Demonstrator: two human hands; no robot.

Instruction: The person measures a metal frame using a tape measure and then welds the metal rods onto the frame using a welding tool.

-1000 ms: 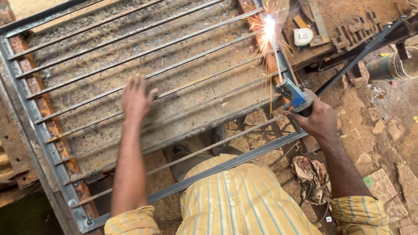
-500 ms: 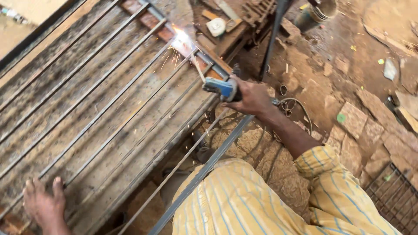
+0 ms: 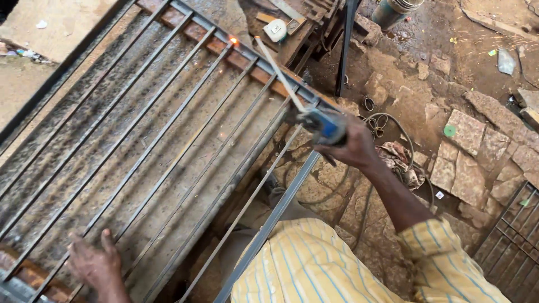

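My right hand (image 3: 351, 148) grips a blue-handled welding electrode holder (image 3: 321, 123). Its thin rod (image 3: 278, 73) points up and left, lifted off the metal grille (image 3: 168, 140). A small orange glow (image 3: 232, 40) remains on a bar joint near the grille's top frame, left of the rod tip. My left hand (image 3: 96, 264) rests flat with fingers spread on the bars at the lower left. A yellow striped shirt (image 3: 331, 264) fills the bottom middle.
Broken stone slabs (image 3: 466, 163) and dirt lie to the right. A coil of cable and rags (image 3: 396, 151) sits beside my right wrist. Metal scraps and a white tape measure (image 3: 276, 30) lie at the top. Another grille (image 3: 514, 247) is at the lower right.
The bright arc and sparks have stopped, leaving only a glow. My right hand has lifted the rod off the joint. The view has swung, so my left hand sits lower left.
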